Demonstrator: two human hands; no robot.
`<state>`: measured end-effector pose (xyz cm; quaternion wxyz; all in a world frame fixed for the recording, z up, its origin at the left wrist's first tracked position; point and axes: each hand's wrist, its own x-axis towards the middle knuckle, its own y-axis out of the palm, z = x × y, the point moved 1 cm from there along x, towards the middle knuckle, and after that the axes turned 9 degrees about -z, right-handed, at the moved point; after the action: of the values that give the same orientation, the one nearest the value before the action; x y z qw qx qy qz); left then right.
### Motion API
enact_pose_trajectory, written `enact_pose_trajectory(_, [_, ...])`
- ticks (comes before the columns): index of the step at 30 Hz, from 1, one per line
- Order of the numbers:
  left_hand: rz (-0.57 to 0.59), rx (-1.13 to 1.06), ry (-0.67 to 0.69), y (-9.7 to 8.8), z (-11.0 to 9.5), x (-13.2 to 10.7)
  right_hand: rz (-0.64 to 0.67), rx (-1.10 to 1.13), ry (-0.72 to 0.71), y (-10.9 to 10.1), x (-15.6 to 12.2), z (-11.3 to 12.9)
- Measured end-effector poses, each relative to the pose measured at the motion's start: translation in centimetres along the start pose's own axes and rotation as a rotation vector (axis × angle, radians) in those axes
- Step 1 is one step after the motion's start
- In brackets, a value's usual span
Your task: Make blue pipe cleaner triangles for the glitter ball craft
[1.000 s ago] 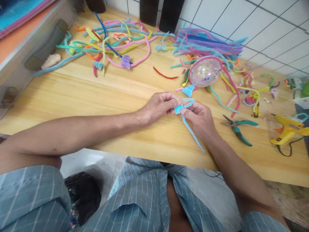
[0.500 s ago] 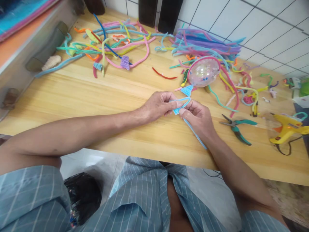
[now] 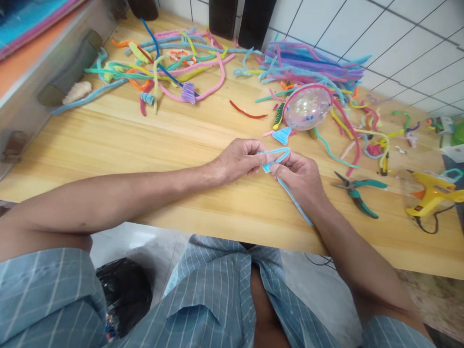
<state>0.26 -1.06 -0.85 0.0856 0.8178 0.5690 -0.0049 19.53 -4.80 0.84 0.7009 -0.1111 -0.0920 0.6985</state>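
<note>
Both hands meet over the middle of the wooden table (image 3: 145, 145). My left hand (image 3: 237, 159) pinches one end of a light blue pipe cleaner (image 3: 295, 203), folded into small zigzag pleats at the fingers. My right hand (image 3: 299, 176) pinches the same pipe cleaner from the other side; its free tail runs down past my right wrist. Just beyond my fingers lies a finished blue pleated fan shape (image 3: 282, 136) beside a clear glittery ball (image 3: 307, 107) ringed with a pink pipe cleaner.
Piles of coloured pipe cleaners (image 3: 174, 63) cover the far side of the table. Teal-handled pliers (image 3: 357, 191) lie right of my right hand, and a yellow glue gun (image 3: 431, 193) further right. A grey drawer unit (image 3: 47, 72) stands at the left.
My fingers have shifted slightly along the blue pipe cleaner, and the loop at the top has changed shape. The hands stay in the same spot.
</note>
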Motion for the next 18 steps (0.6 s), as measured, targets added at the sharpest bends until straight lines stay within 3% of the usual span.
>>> enact_pose_trajectory(12, [0.003, -0.062, -0.029, -0.23, 0.09, 0.45, -0.036, 0.014, 0.046, -0.16, -0.16, 0.47])
enact_pose_trajectory(18, [0.072, 0.001, -0.021, 0.02, -0.19, 0.19, -0.015, 0.008, 0.044, -0.12, -0.11, 0.23])
